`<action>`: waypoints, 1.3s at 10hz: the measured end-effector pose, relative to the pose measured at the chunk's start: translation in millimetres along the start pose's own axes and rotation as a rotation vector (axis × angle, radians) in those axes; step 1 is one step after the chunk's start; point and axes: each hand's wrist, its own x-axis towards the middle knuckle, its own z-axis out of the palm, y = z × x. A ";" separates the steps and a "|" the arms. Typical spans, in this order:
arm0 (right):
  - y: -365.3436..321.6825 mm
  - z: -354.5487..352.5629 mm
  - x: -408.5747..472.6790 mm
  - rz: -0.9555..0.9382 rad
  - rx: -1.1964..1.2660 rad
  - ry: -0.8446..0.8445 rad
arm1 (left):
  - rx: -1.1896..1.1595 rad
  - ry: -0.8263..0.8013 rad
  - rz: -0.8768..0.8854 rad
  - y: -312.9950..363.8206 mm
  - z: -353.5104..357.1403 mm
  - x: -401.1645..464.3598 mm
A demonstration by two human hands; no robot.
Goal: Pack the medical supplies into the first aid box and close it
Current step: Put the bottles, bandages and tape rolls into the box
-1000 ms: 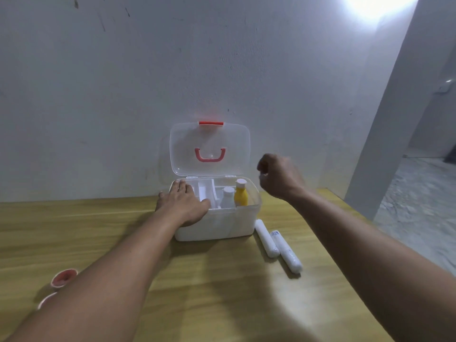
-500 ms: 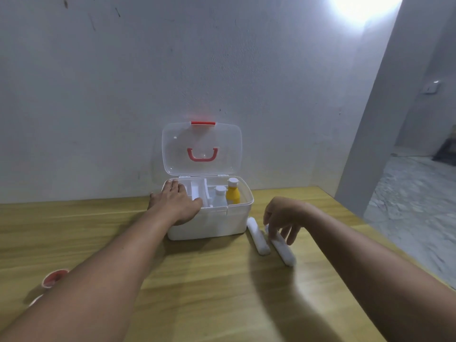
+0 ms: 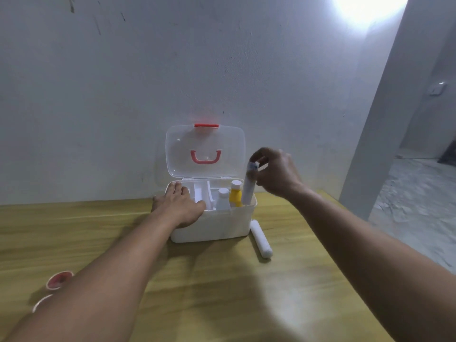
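A white first aid box (image 3: 217, 224) stands on the wooden table against the wall, its clear lid (image 3: 204, 150) with red handle and latch raised upright. Inside stand a white bottle (image 3: 223, 198) and a yellow bottle (image 3: 235, 195). My left hand (image 3: 180, 206) lies flat on the box's left front rim. My right hand (image 3: 276, 172) pinches the top of a white roll (image 3: 248, 191), held upright with its lower end inside the box's right end. A second white roll (image 3: 260, 239) lies on the table beside the box's right wall.
Two small red-and-white round items (image 3: 59, 280) lie near the table's left front, partly behind my left forearm. The table's right edge (image 3: 345, 211) drops to a grey floor. A white pillar (image 3: 385, 114) stands at the right.
My right hand dropped to the two rolls on the table, picked one up and carried it over the box's right end. My left hand stayed on the box.
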 end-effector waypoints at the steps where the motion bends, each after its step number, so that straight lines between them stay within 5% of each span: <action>1: 7.6 18.1 -13.0 -0.044 -0.091 -0.115 | -0.002 0.001 0.000 0.0 0.1 -0.7; 6: 15.6 29.1 -12.2 -0.068 -0.302 -0.299 | -0.020 0.019 -0.001 -0.7 1.5 0.8; 7: 13.6 26.6 -10.8 -0.056 -0.257 -0.244 | -0.023 0.017 -0.002 -1.0 1.6 0.6; 9: 7.8 -12.0 8.3 0.085 0.110 0.251 | -0.017 0.001 -0.005 -0.3 0.7 -0.8; 10: 23.1 -13.4 8.8 0.234 -0.057 0.070 | -0.012 0.007 -0.003 -0.3 0.6 -0.4; 12: 48.6 15.7 -22.4 0.481 -0.112 -0.547 | -0.011 0.012 0.000 -0.1 1.2 -0.6; 13: 50.4 23.3 -21.6 0.560 -0.084 -0.694 | -0.005 0.012 0.001 -0.1 1.9 0.1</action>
